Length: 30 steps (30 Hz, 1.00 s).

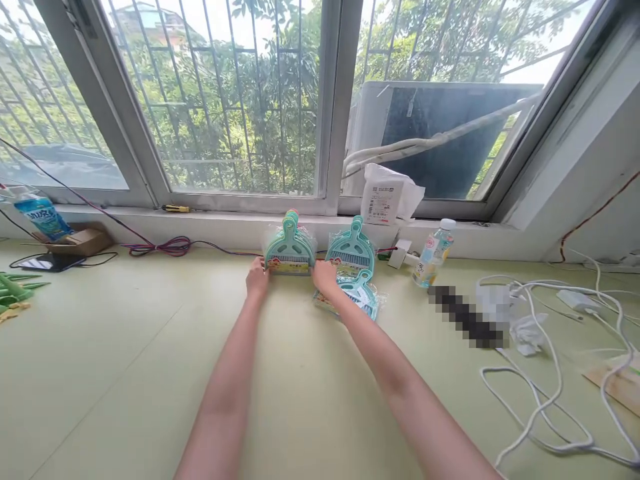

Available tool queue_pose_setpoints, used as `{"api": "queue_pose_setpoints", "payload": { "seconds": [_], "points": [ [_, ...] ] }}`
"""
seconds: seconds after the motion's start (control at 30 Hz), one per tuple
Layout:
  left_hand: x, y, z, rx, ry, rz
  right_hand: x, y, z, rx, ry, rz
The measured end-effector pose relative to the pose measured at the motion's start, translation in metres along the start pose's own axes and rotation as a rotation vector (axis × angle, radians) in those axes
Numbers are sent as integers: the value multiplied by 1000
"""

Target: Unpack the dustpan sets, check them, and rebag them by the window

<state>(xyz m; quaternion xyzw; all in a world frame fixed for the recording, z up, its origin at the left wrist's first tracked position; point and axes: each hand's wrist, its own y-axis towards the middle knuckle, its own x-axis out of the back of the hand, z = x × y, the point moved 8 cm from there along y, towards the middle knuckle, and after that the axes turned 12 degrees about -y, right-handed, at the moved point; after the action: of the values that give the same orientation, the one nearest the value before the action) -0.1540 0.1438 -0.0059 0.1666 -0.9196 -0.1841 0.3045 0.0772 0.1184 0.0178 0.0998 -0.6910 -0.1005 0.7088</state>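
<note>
A stack of teal toy dustpan-and-brush sets (289, 248) in clear wrap stands upright against the wall under the window. My left hand (257, 279) is closed on its lower left edge. On its lower right edge, the fingers of my right hand (325, 275) are closed, partly hidden behind the hand itself. A second group of the same dustpan sets (354, 245) leans upright just to the right. Another wrapped dustpan set (364, 293) lies tilted in front of that group, partly covered by my right wrist.
A drink bottle (434, 253) and a white plug adapter (400, 254) stand on the right, with tangled white cables (555, 393) beyond. A white paper bag (383, 195) sits on the sill. Leftward are coiled wires (173, 247), a screwdriver (176, 209), a phone (50, 261) and a cardboard box (86, 239).
</note>
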Motion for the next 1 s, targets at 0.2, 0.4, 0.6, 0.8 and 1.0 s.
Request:
{"api": "queue_pose_setpoints", "payload": {
  "seconds": [0.2, 0.4, 0.6, 0.8, 1.0],
  "points": [
    [23, -15, -24, -189, 33, -167, 47, -40, -70, -58, 35, -177],
    [26, -63, -80, -382, -46, -218, 21, -109, -187, -353, 105, 18],
    [-50, -100, -111, -91, -296, 275, -2, -136, -189, -338, 562, 29],
    [-84, -164, -131, 288, -497, 770, 21, -164, -180, -179, 860, -127],
    [-101, -208, -146, 544, -739, 832, 68, -204, -197, -92, 742, -434]
  ]
}}
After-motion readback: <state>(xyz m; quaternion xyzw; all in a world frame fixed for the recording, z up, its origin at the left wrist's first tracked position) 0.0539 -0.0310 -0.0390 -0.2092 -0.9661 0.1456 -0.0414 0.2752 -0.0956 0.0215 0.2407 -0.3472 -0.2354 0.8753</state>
